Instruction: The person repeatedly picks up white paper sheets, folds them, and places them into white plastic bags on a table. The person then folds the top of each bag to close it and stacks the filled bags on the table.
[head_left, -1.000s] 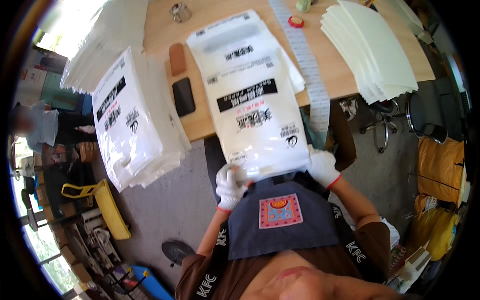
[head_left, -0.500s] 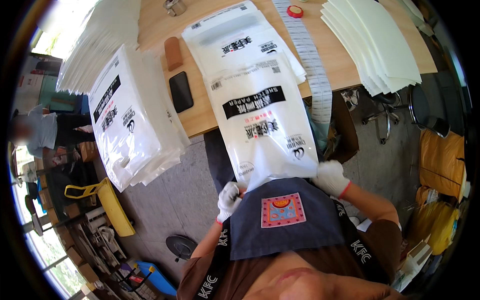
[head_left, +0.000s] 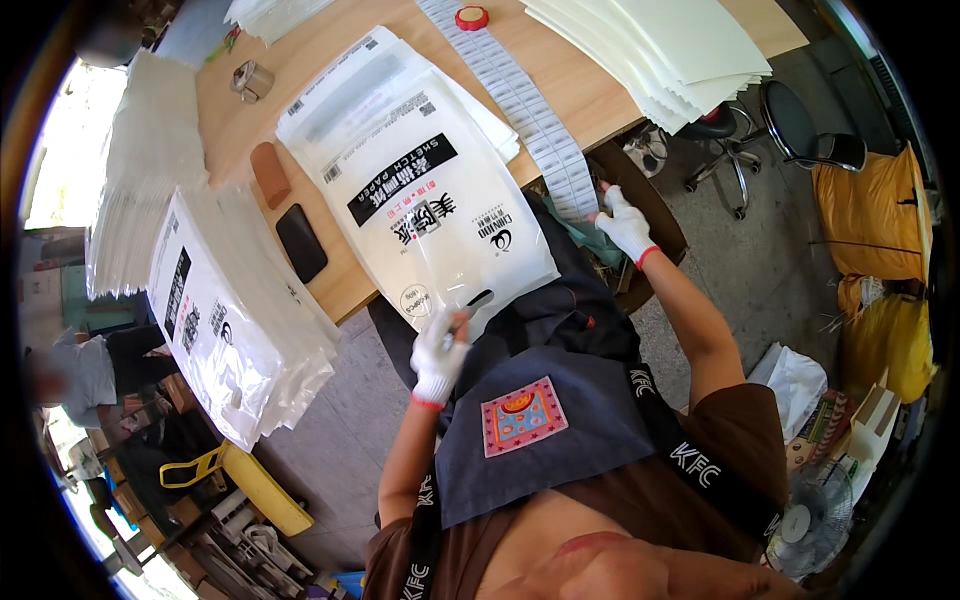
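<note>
The white package [head_left: 430, 215] lies label-side up on the wooden table [head_left: 595, 110], overlapping a similar package [head_left: 325, 95], with its near end jutting past the edge above the person's lap [head_left: 575, 310]; that overhang seems to bring the end within easy reach. The gloved left hand [head_left: 440, 362] curls at its near-left corner, probably steadying it, though blur hides whether the fingers grip it or the small dark shape beside them. The gloved right hand [head_left: 625, 228] is partly open, index finger and thumb apart, with no clear hold on anything, beside the free end of the label strip [head_left: 520, 100], which hangs over the edge, apparently handy for that side. Farther out, a phone [head_left: 301, 243] and brown case [head_left: 269, 175] sit left, out of the package's way, near stacked bags [head_left: 230, 320]; cream sheets [head_left: 670, 45] fan out right.
</note>
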